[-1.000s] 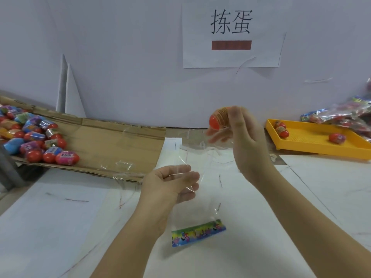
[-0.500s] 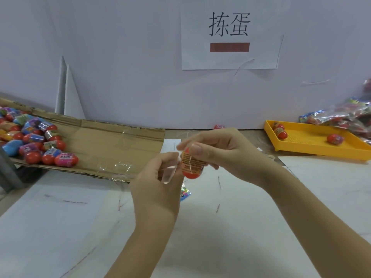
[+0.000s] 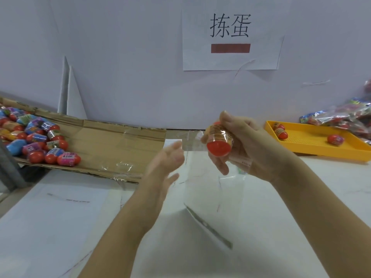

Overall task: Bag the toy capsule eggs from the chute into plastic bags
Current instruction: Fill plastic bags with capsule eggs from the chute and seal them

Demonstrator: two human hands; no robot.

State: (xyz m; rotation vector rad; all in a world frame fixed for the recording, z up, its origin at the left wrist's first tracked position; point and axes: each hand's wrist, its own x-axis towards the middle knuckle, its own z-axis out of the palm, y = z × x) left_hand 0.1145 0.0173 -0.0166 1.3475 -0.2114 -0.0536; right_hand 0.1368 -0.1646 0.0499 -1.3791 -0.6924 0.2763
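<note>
My right hand (image 3: 251,149) grips an orange-and-red capsule egg (image 3: 218,141) at chest height, red end towards me. A clear plastic bag (image 3: 202,189) hangs from that hand, its top edge reaching left of the egg and its printed bottom strip low over the white table. The egg sits at the bag's top; how far inside it is I cannot tell. My left hand (image 3: 166,163) is blurred, just left of the bag's top edge, fingers loosely spread and holding nothing. Several more eggs (image 3: 36,141) lie piled on the cardboard chute (image 3: 112,141) at the left.
A yellow tray (image 3: 313,145) with three eggs stands at the right by the wall. Filled bags (image 3: 345,115) are heaped behind it. A paper sign (image 3: 230,33) hangs on the white wall behind the table.
My right hand lowered the egg to the bag held by my left hand, then lifted egg and bag up to the right. My left hand let go of the bag.
</note>
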